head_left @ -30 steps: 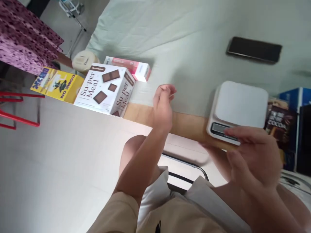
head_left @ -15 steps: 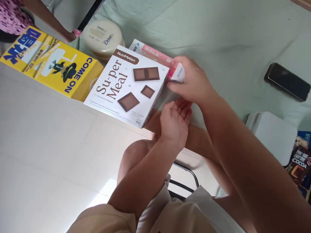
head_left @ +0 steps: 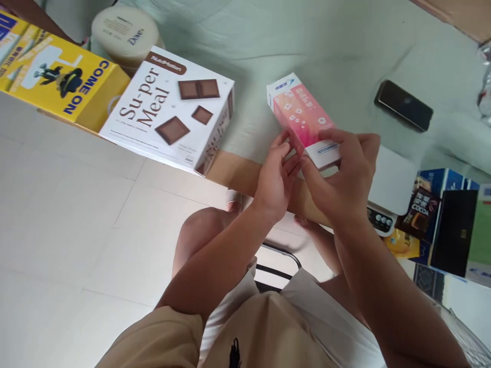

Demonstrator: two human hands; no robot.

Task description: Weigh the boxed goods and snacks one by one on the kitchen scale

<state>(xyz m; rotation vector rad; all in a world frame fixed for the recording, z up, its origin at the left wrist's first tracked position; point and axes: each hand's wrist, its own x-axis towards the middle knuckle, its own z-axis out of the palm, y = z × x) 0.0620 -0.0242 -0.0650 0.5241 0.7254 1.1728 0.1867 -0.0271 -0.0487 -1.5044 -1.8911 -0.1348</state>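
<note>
A long pink and white box [head_left: 300,115] is lifted over the table's near edge. My right hand [head_left: 345,174] grips its near end, fingers wrapped over the white label. My left hand [head_left: 274,176] touches the same end from the left, fingertips pinched against the box's lower edge. To the left, a white "Su-per Meal" box [head_left: 169,110] with chocolate squares printed on it lies on the table. A white kitchen scale [head_left: 387,186] sits just behind my right hand, partly hidden by it.
A yellow "COME ON" box [head_left: 57,76] and a cream Dove jar [head_left: 125,33] lie at the far left. A black phone [head_left: 403,105] rests on the pale green cloth [head_left: 307,41]. Cocoa packets and a black box [head_left: 452,230] crowd the right edge.
My right hand took the pink box from behind the Su-per Meal box and brought it right and nearer. My left hand joined it at the box's end. The camera shifted.
</note>
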